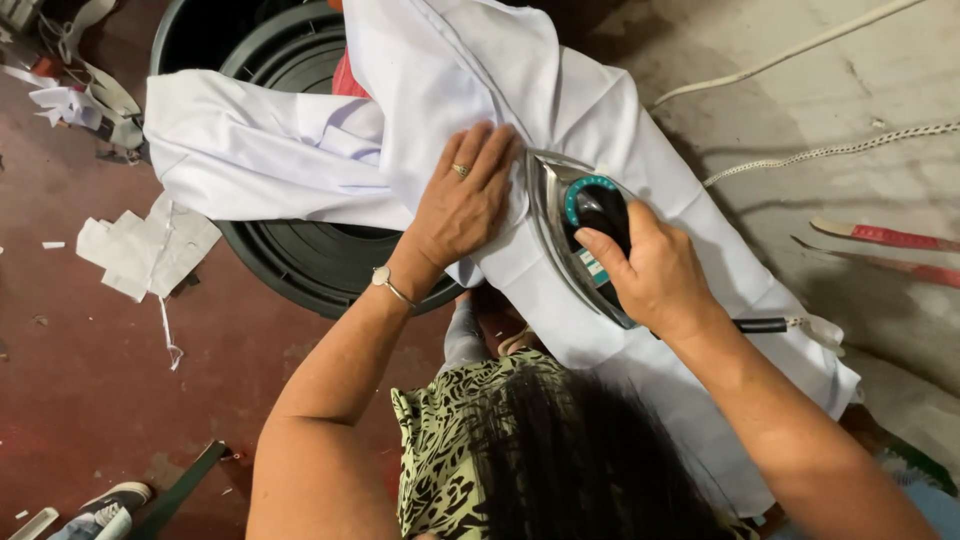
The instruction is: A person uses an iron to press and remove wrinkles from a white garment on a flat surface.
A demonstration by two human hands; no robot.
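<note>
We press our left hand (462,200) flat on the white garment (480,90), fingers spread and lying on the cloth just beside the nose of the iron (580,225). A ring shows on one finger and a thin bracelet sits at the wrist. Our right hand (655,270) wraps the iron's dark handle, its grip closed around it, thumb toward the teal dial. The iron rests on the garment, tip pointing up and away from us, its cord (770,324) trailing off behind the right hand.

The garment lies spread along the grey worktop (900,70), one part draping off to the left over a dark round bin (300,255) that stands on the red floor (90,380). Paper scraps (145,250) lie on the floor beside the bin. On the worktop, well apart from the iron, a white braided cord (830,150) runs across, and two red strips (890,238) lie near the right edge.
</note>
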